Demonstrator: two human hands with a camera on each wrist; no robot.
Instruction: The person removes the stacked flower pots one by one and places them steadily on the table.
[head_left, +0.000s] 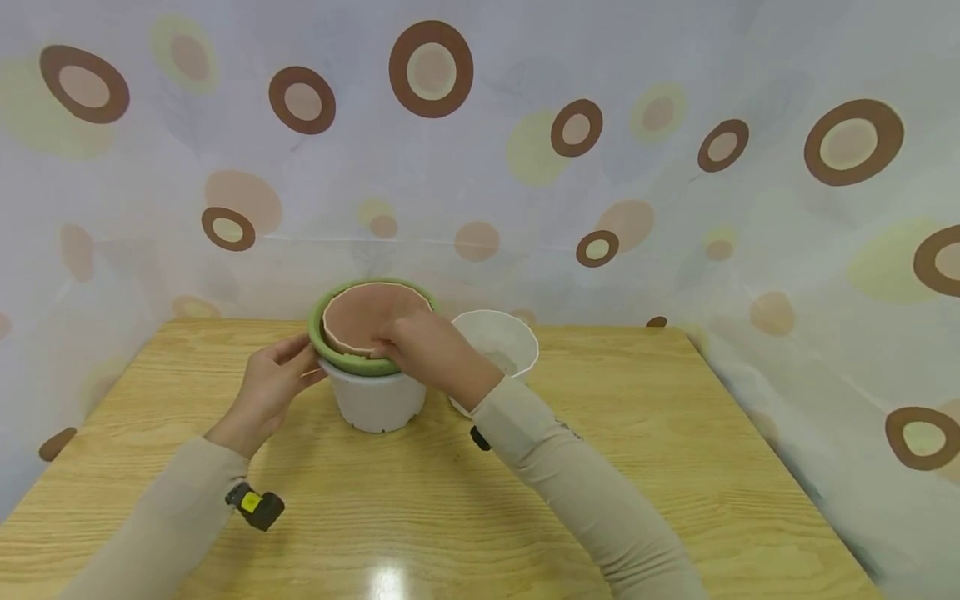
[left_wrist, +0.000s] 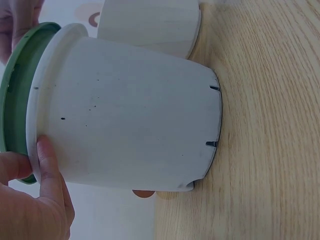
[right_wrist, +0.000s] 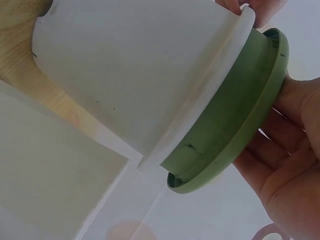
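Observation:
A white plastic flower pot (left_wrist: pixel 130 110) stands upright on the table. Nested in it is a green flower pot (right_wrist: pixel 220 115), its broad rim standing above the white one. Inside the green pot sits a reddish-brown flower pot (head_left: pixel 360 310) with a pale scalloped rim. My left hand (head_left: pixel 272 383) grips the left side of the stack, thumb by the green rim and index finger under the white rim. My right hand (head_left: pixel 427 346) reaches over the near right rim and pinches the brown pot, its fingertips partly hidden inside.
Right of the stack, close behind my right forearm, is another white pot (head_left: pixel 497 333) with a wavy rim. Everything stands on a wooden table (head_left: pixel 360 517). A pale patterned sheet (head_left: pixel 510 75) hangs behind and along the sides.

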